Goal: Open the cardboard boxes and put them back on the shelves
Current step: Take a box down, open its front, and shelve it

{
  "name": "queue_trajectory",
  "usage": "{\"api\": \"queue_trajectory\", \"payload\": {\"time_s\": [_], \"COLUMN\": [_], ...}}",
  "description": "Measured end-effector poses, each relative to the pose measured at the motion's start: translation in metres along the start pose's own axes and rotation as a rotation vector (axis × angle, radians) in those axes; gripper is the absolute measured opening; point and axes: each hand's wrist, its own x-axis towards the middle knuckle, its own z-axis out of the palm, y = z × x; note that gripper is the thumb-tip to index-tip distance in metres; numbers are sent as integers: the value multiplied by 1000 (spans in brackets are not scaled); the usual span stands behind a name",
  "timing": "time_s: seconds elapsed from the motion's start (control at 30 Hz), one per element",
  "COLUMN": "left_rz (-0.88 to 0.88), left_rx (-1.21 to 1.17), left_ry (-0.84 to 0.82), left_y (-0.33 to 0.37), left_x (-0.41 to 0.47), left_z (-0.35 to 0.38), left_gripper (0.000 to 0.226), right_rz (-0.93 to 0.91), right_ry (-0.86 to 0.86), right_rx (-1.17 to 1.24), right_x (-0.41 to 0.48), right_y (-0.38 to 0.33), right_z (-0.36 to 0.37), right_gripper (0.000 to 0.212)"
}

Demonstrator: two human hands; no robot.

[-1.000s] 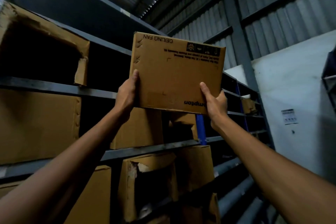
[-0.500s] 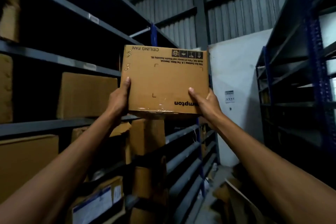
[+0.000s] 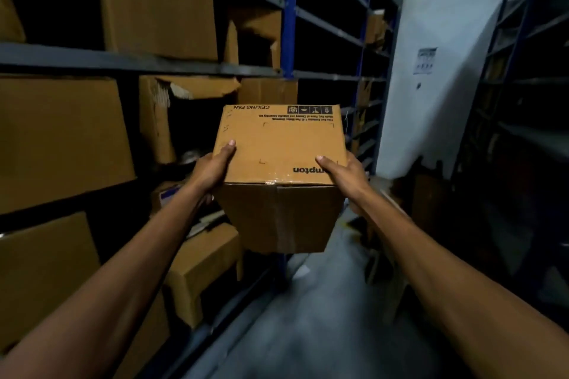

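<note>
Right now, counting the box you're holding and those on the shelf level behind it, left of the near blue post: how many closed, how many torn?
Closed boxes, shelved: 2
Torn box, shelved: 1
Held box, taped closed: 1
Total: 4

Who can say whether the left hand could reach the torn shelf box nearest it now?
Probably not yet: both left hand and right hand grip the carried box. Nothing else blocks the torn box.
</note>
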Motion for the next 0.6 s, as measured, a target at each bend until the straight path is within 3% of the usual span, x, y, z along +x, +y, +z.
{"api": "queue_trajectory", "payload": {"time_s": [0.17,0.43,0.5,0.6], "left_rz": [-65,-136,-152,-170], "left_rx": [26,101,120,127], "left_ry": [12,91,114,98], "left_y": [-67,-113,-114,-114], "left_x": [-17,-31,-30,-21], "left_z": [-11,-13,-14,-20], "left_gripper": [66,74,78,80], "right_rz": [113,203,220,263], "right_ry": [-91,-178,-135,139], "right_rx": [71,237,247,127], "right_x": [-22,-30,-18,1], "right_y": [43,80,86,104], "right_z": [31,44,41,42], "right_gripper": [46,31,38,49]}}
